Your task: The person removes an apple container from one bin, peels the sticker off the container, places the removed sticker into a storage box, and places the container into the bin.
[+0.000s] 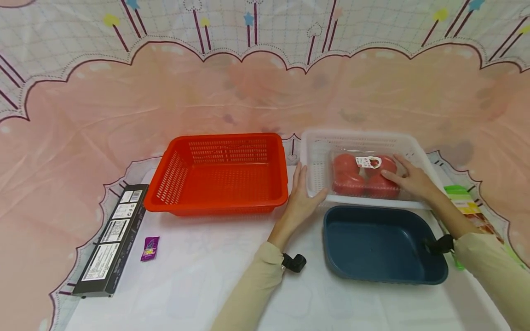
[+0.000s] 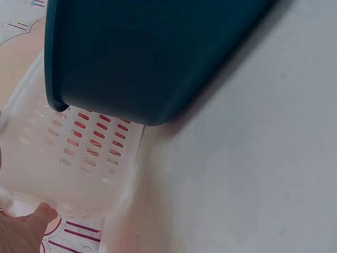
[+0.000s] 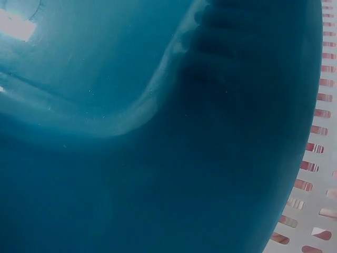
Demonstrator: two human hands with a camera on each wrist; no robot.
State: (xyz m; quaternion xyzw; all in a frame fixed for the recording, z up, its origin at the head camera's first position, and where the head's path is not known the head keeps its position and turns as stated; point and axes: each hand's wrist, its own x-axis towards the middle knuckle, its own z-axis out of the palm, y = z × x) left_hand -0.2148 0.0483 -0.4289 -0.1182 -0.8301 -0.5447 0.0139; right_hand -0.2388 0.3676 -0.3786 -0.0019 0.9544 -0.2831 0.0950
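A clear plastic pack of tomatoes (image 1: pixel 349 183) with a white label lies inside the white slotted basket (image 1: pixel 316 138) at the right. My right hand (image 1: pixel 414 181) rests on the pack's right side, thumb on its top and fingers near its far right corner. At the basket's left side is my left hand (image 1: pixel 299 202), fingers extended along the wall and thumb spread toward the front rim. Part of that left hand (image 2: pixel 23 232) also shows beside the basket (image 2: pixel 58 174) in the left wrist view. The right wrist view does not show the right hand.
A blue basin (image 1: pixel 385 248) stands in front of the white basket, below my right wrist. Left of my left hand is a red basket (image 1: pixel 219 207). A long black box (image 1: pixel 112 239) and a small purple packet (image 1: pixel 150 248) lie farther left. A green bag (image 1: pixel 468 202) lies at the right.
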